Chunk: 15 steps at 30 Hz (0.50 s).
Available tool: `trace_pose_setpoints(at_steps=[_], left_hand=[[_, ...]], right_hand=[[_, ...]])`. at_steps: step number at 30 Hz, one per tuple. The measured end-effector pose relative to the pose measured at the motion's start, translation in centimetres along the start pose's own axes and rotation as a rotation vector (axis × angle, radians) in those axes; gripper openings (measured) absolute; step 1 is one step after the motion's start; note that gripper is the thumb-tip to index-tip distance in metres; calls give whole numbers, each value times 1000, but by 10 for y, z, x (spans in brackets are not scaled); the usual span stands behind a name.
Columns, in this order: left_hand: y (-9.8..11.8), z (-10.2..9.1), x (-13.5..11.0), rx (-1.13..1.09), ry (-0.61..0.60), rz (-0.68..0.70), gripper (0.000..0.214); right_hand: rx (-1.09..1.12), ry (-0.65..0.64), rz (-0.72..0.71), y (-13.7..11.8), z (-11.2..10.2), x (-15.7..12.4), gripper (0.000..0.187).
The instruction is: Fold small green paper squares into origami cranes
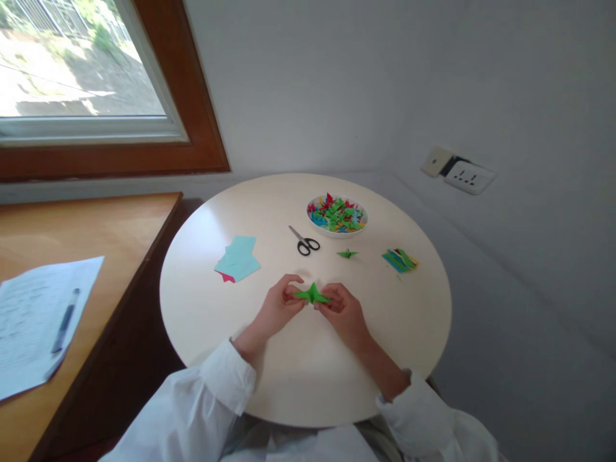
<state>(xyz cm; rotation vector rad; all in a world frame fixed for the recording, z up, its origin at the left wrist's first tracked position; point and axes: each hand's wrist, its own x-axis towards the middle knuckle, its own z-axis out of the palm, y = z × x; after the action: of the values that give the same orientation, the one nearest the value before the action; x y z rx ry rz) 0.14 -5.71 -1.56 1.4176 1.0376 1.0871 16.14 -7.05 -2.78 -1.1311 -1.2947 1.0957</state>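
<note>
Between my two hands is a green paper crane (312,294), its wings spread to both sides. My left hand (283,299) pinches the left wing, and my right hand (341,307) pinches the right one. Just beyond my right hand, a second, darker green paper crane (347,254) rests on the table. Behind it stands a white bowl (337,235) heaped with small folded paper pieces in red, green, blue and yellow. Scissors (305,242) with black handles lie left of the bowl, blades pointing away to the left.
Light blue paper sheets (239,258) lie at the left on the round white table (308,398), a pink piece under them. Coloured paper strips (401,260) are piled at the right. A wooden desk (129,224) at the left holds written sheets (29,321) and a pen (65,321).
</note>
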Motion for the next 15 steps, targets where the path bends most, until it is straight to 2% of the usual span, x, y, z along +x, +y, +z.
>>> trace_pose_setpoints(at_steps=[2, 5, 7, 11, 15], left_hand=[[1, 0, 2, -38, 9, -43, 24], [3, -1, 4, -21, 17, -86, 14], [4, -1, 5, -1, 9, -80, 11], [6, -1, 4, 28, 2, -52, 9], [7, -3, 4, 71, 19, -64, 6]], right_hand=[[58, 3, 40, -1, 1, 0, 27], [4, -18, 49, -4, 1, 0, 17], [-77, -23, 29, -7, 0, 0, 9], [-197, 8, -36, -11, -1, -1, 7], [-184, 10, -49, -8, -4, -2, 8]])
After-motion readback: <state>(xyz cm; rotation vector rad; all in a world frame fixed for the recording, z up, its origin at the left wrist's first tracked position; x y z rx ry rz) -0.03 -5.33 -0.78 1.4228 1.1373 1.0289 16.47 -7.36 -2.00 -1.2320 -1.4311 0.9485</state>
